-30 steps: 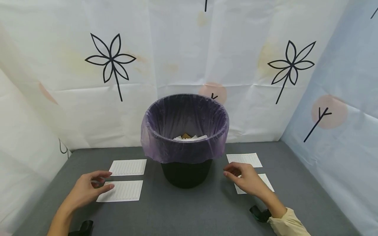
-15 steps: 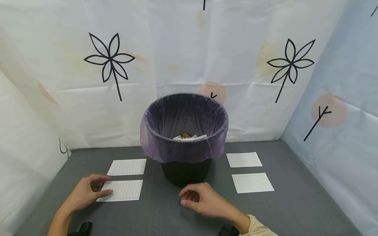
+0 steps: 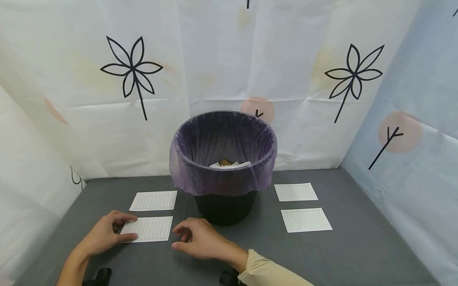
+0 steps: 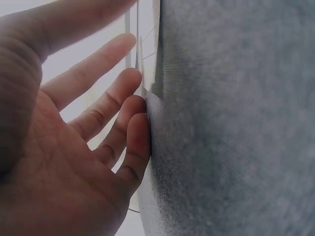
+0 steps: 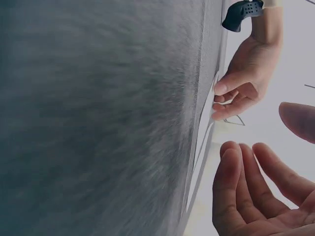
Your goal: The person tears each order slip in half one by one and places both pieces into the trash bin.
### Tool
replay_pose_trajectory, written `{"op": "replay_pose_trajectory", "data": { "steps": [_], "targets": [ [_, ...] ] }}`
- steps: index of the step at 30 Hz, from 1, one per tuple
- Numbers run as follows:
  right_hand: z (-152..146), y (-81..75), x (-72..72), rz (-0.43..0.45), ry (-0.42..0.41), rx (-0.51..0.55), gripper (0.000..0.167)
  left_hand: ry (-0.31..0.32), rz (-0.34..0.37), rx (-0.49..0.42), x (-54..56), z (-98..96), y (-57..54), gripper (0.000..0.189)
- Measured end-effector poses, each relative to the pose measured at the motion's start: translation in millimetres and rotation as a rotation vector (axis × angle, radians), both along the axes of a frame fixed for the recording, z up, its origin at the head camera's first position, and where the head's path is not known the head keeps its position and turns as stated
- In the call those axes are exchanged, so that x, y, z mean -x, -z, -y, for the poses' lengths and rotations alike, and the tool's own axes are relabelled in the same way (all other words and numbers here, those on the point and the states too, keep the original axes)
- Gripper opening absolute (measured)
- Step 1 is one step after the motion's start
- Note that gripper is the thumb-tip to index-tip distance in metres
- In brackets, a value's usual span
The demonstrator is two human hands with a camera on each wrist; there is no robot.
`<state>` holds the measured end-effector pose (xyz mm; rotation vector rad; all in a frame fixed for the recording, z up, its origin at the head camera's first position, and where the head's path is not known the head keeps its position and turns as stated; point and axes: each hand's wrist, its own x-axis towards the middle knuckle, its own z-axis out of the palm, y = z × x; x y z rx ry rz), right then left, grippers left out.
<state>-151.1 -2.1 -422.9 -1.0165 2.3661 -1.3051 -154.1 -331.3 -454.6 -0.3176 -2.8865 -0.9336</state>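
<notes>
In the head view my left hand [image 3: 105,235] is at the left end of a white ruled card [image 3: 152,229], the nearer of two on the left side. Its thumb and fingertips reach the card's edge without gripping it. The left wrist view shows the spread fingers [image 4: 106,105] low beside the grey surface and the card's corner [image 4: 148,54]. My right hand [image 3: 204,238] hovers just right of the same card, fingers loosely bent, nothing between them. The other left card [image 3: 153,201] lies flat behind. In the right wrist view both hands appear.
A black bin [image 3: 225,208] with a purple liner [image 3: 222,182] stands at the back middle, holding paper scraps [image 3: 230,164]. Two more ruled cards [image 3: 296,192] lie flat at the right of the grey table [image 3: 358,254]. Printed white cloth walls [image 3: 300,139] enclose the back and sides.
My right hand has moved left from above the near right-hand card, across the table front, to beside the near left-hand card. The left hand has shifted only slightly at that card.
</notes>
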Motion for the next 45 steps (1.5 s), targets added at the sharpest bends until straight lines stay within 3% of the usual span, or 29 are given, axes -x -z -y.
{"op": "replay_pose_trajectory", "data": {
  "steps": [6, 13, 18, 26, 31, 35, 45],
  "targets": [
    [27.3, -1.7, 10.5, -0.061, 0.06, -0.074, 0.033, -0.027, 0.084, 0.057, 3.5, -3.1, -5.8, 0.052],
    [50.9, 1.1, 19.4, -0.205, 0.114, -0.223, 0.041, -0.013, 0.067, 0.088, 3.5, -6.6, -8.4, 0.053],
    [63.2, 5.4, 22.0, -0.254, 0.171, -0.317, 0.046, -0.001, 0.092, 0.094, 4.4, -7.6, -9.7, 0.055],
    [75.5, 8.9, 23.8, -0.237, 0.267, -0.389, 0.044, 0.003, 0.159, 0.09, 5.7, -7.8, -11.6, 0.055],
    [81.8, 8.4, 25.8, -0.203, 0.314, -0.414, 0.037, 0.004, 0.187, 0.07, 5.5, -7.4, -13.1, 0.065],
    [85.1, 11.9, 29.0, -0.228, 0.344, -0.425, 0.031, -0.002, 0.213, 0.056, 5.3, -7.6, -14.1, 0.069],
    [84.3, 16.6, 33.1, -0.248, 0.37, -0.383, 0.029, -0.002, 0.205, 0.042, 5.4, -8.0, -13.7, 0.056]
  ]
}}
